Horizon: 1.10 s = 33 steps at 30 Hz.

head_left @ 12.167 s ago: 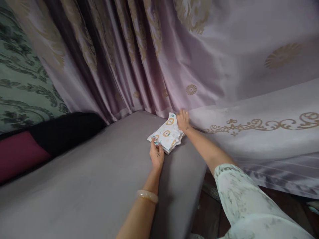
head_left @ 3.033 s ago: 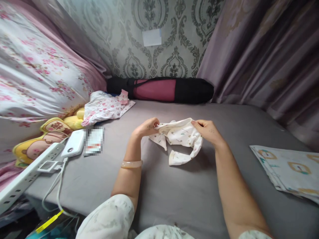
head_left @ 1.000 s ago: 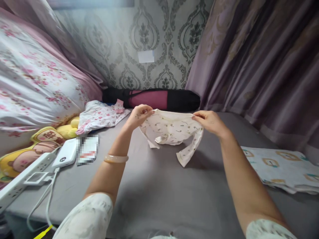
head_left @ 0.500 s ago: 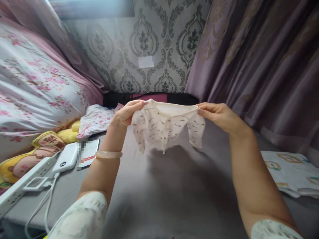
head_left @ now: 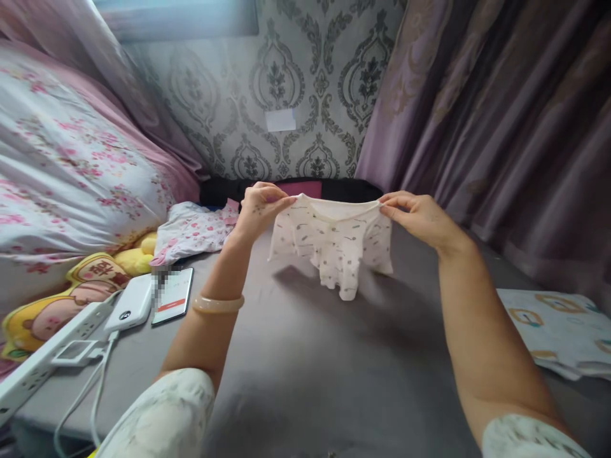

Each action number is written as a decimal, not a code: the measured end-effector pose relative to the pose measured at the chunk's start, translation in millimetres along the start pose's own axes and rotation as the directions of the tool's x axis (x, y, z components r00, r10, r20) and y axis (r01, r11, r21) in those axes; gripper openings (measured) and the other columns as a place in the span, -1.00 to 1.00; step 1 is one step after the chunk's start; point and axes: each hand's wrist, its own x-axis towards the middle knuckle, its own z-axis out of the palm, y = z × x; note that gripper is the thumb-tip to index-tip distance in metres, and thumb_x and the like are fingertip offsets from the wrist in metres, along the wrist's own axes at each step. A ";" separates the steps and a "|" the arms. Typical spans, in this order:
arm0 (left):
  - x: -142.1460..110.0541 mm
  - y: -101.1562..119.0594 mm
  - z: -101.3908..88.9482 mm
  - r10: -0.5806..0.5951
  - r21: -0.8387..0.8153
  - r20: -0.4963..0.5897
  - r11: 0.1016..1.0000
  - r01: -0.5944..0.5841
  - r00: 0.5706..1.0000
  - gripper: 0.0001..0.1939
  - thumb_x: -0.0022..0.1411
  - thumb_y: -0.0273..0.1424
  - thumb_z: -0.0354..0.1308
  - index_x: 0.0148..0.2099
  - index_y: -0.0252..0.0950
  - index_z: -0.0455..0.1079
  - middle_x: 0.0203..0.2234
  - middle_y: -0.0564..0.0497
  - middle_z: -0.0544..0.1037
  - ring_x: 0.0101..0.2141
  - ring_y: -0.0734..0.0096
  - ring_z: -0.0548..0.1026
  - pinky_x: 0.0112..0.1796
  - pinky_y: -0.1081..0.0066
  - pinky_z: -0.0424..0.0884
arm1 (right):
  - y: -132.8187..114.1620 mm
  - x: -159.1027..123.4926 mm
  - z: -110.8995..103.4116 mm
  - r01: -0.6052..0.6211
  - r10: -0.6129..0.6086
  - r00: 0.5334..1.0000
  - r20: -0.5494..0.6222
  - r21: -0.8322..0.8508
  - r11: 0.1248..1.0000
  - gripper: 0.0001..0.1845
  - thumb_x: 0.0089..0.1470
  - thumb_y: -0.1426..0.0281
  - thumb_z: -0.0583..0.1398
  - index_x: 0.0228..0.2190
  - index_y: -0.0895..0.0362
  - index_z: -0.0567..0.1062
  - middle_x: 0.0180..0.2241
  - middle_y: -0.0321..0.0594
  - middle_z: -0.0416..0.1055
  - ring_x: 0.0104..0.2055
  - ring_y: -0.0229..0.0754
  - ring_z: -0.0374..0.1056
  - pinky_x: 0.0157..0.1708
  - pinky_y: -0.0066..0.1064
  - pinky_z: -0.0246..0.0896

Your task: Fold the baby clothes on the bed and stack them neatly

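A small white baby shirt (head_left: 329,238) with long sleeves and a scattered dark print hangs between my hands, above a grey sheet (head_left: 305,381). Its left shoulder is pinched between the thumb and fingers of my left hand (head_left: 262,207). The other shoulder is gripped in the same way by my right hand (head_left: 415,216). The neckline stretches nearly straight between the two grips, while the sleeves and lower front dangle loose. A pale bangle (head_left: 218,305) circles my left forearm.
At left lie a phone (head_left: 179,296), a white power bank (head_left: 128,302), a power strip (head_left: 57,353) with cables and a yellow cushion (head_left: 48,312). Behind them is a crumpled printed cloth (head_left: 195,232). A folded white cloth (head_left: 558,327) rests at right; patterned wallpaper (head_left: 277,70) rises behind.
My left hand has moved a little to the right, closer to my right hand. The shirt's lower front has swung and gathered, and its sleeves hang differently. Both hands keep their pinch.
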 end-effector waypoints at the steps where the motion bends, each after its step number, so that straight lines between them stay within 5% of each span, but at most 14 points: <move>1: 0.4 0.2 1.7 -0.039 -0.054 0.010 0.998 0.040 0.999 -0.64 0.00 -0.08 0.35 -0.37 -0.30 0.56 -0.39 -0.05 0.57 -0.30 0.37 0.50 -0.32 0.43 0.40 | 1.2 -0.2 -0.2 -0.003 0.002 1.000 0.024 0.023 1.000 -0.59 -0.03 -0.04 0.28 -0.37 0.03 0.63 -0.16 -0.16 0.53 -0.07 -0.02 0.42 -0.06 -0.20 0.34; 6: -1.1 2.9 8.6 -0.248 -0.278 0.186 0.915 0.293 0.951 -0.59 -0.08 -0.08 0.40 -0.36 -0.35 0.55 -0.50 -0.03 0.56 -0.44 0.42 0.49 -0.39 0.41 0.39 | 4.4 -2.8 -0.1 -0.054 0.054 0.998 0.019 0.019 0.998 -0.60 -0.03 -0.02 0.28 -0.37 0.04 0.63 -0.22 -0.17 0.55 -0.11 -0.03 0.44 -0.10 -0.20 0.37; 12: -0.9 2.1 11.8 -0.230 -0.350 0.289 0.878 0.327 0.929 -0.60 -0.07 -0.09 0.38 -0.31 -0.33 0.56 -0.44 -0.03 0.59 -0.38 0.39 0.51 -0.33 0.40 0.39 | 2.4 -7.3 -5.6 -0.152 0.123 0.982 0.144 0.212 0.965 -0.56 -0.01 -0.01 0.28 -0.21 0.03 0.61 -0.23 -0.21 0.56 -0.20 -0.10 0.46 -0.18 -0.24 0.38; 17: 3.8 -2.5 20.2 -0.254 -0.266 0.247 0.910 0.317 0.935 -0.64 -0.11 -0.14 0.42 -0.37 -0.32 0.56 -0.46 -0.01 0.58 -0.41 0.44 0.48 -0.34 0.43 0.35 | 6.3 -4.6 -6.0 -0.115 0.110 0.993 0.052 0.091 0.989 -0.55 -0.12 -0.03 0.33 -0.35 0.07 0.62 -0.25 -0.20 0.55 -0.22 -0.10 0.43 -0.23 -0.30 0.36; 25: 2.3 -1.8 33.2 -0.254 -0.329 0.123 0.902 0.281 0.959 -0.66 -0.04 -0.14 0.36 -0.38 -0.34 0.51 -0.51 0.02 0.53 -0.47 0.50 0.40 -0.43 0.49 0.29 | 21.5 -0.3 10.5 -0.027 0.025 0.990 -0.136 -0.013 1.000 -0.51 0.06 -0.07 0.19 -0.34 0.13 0.52 -0.40 -0.21 0.49 -0.37 -0.19 0.36 -0.39 -0.37 0.26; 30: -3.1 -13.8 49.7 -0.242 -0.344 0.016 0.910 0.233 0.970 -0.72 0.10 -0.17 0.26 -0.35 -0.31 0.41 -0.57 0.10 0.42 -0.55 0.55 0.32 -0.51 0.53 0.22 | 22.5 -0.1 26.0 0.002 -0.081 0.949 -0.304 -0.252 0.968 -0.55 0.18 0.00 0.09 -0.34 0.12 0.49 -0.46 -0.22 0.46 -0.43 -0.18 0.33 -0.39 -0.35 0.20; 33: -8.8 -16.8 58.4 -0.170 -0.213 -0.131 0.967 0.140 0.977 -0.77 0.24 -0.19 0.13 -0.30 -0.27 0.36 -0.56 0.12 0.37 -0.55 0.54 0.30 -0.51 0.53 0.21 | 17.2 -2.1 36.5 0.020 -0.157 0.913 -0.377 -0.343 0.939 -0.56 0.23 0.03 0.03 -0.34 0.11 0.46 -0.41 -0.16 0.49 -0.35 -0.12 0.37 -0.32 -0.32 0.23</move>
